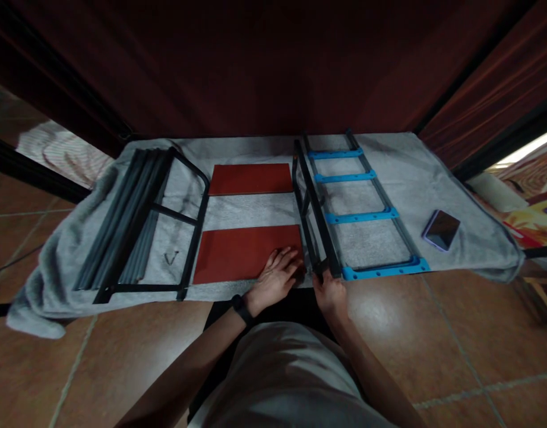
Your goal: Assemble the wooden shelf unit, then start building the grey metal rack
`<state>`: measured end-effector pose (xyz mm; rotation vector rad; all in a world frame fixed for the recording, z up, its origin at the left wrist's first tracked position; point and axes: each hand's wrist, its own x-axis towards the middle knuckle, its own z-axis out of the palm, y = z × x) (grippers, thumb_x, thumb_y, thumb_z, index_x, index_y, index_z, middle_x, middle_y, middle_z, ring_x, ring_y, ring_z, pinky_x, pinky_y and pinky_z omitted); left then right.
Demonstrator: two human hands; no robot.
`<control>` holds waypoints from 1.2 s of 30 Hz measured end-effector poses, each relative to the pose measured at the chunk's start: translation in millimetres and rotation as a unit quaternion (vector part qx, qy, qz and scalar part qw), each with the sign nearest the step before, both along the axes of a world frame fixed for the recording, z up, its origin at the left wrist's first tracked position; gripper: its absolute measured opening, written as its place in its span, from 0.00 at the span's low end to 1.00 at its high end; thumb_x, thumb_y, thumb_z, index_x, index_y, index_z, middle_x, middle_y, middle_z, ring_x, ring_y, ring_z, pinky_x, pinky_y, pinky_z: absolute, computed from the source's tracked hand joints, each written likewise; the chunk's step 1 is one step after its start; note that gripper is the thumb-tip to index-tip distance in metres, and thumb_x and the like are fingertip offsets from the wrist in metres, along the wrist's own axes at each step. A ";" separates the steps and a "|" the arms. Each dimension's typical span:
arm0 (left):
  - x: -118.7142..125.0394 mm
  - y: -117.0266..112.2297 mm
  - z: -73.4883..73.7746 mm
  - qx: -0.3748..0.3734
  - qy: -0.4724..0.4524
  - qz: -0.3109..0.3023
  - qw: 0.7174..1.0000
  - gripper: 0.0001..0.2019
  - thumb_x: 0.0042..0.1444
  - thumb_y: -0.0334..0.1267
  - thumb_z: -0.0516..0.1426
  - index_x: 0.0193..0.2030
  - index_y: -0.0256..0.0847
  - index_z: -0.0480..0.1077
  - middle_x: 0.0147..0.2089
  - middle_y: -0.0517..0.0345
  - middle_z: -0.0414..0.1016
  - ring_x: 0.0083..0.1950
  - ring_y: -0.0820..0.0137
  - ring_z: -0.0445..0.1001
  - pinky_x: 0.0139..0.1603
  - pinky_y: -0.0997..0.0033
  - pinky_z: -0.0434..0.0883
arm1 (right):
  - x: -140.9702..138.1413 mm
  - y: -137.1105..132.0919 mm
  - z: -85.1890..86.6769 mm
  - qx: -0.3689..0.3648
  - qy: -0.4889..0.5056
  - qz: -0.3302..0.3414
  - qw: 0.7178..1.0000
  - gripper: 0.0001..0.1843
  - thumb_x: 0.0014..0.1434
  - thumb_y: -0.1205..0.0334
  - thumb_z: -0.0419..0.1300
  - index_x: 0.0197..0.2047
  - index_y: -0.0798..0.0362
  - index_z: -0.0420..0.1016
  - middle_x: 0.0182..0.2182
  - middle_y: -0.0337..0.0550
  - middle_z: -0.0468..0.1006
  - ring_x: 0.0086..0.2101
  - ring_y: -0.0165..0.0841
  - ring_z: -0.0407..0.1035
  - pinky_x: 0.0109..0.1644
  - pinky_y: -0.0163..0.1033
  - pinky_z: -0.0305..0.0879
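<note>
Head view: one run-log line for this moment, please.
left hand flat on nearer red-brown rectangular panel | right hand gripping black metal frame at its near end | both lie on grey cloth

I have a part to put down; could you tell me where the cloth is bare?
The grey cloth is bare between the far red board and near red board, and between the blue-rung frame and phone. Crowded at the near edge: left hand on the near board, right hand gripping the middle black frame.
</note>
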<state>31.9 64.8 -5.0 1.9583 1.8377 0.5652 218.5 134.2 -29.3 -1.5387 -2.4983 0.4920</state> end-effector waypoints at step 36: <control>-72.9 67.4 -3.9 -0.051 0.032 0.034 0.998 0.39 0.53 0.49 0.65 0.71 0.48 0.58 0.73 0.45 0.56 0.72 0.51 0.54 0.70 0.44 0.52 | -9.8 13.1 -19.1 0.056 0.071 -0.016 0.996 0.19 0.70 0.55 0.48 0.47 0.56 0.77 0.35 0.52 0.81 0.38 0.39 0.75 0.41 0.39 0.67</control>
